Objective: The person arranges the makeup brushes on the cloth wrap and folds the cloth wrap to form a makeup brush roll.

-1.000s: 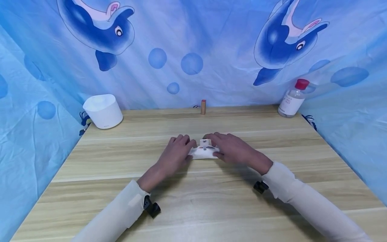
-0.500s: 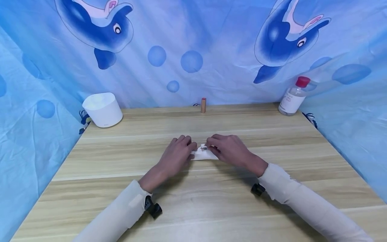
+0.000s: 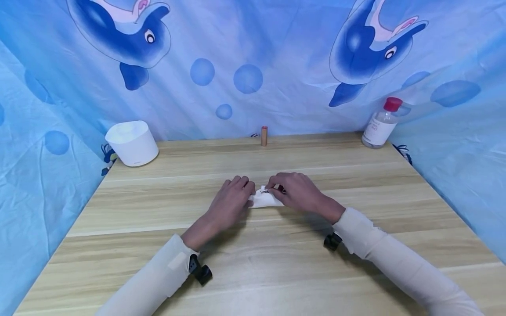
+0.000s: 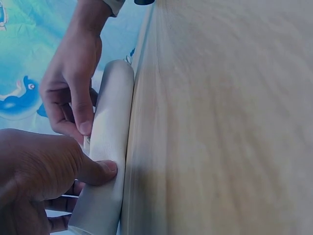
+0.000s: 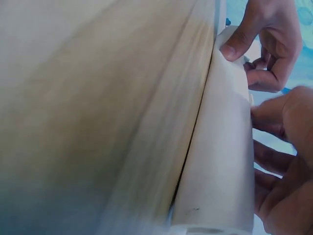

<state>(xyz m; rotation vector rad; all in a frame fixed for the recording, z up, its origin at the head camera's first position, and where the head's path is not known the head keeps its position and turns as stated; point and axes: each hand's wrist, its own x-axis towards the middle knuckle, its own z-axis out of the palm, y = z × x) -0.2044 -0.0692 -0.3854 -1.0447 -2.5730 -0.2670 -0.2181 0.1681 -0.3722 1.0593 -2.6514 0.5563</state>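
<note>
A white rolled, tube-like pouch (image 3: 264, 200) lies crosswise on the wooden table between my hands. My left hand (image 3: 230, 199) grips its left end; in the left wrist view the thumb (image 4: 103, 171) presses on the near side of the white roll (image 4: 110, 107), with the fingers behind it. My right hand (image 3: 298, 192) pinches a small white tab (image 3: 263, 189) at the top middle of the pouch, thumb and index finger together. From the right wrist view, the right fingers (image 5: 269, 110) are behind the roll (image 5: 220, 142), and the tab is mostly hidden.
A white cup-like container (image 3: 133, 145) stands at the back left of the table (image 3: 253, 263). A small brown cylinder (image 3: 264, 136) stands upright at the back edge. A clear bottle with a red cap (image 3: 379, 125) is at the back right, before a blue dolphin-print curtain (image 3: 284, 57).
The tab stood upright with its metal stud showing; it is now folded lower, pinched by my right hand. That hand shifted from the pouch's right end towards the middle. The left hand has stayed put.
</note>
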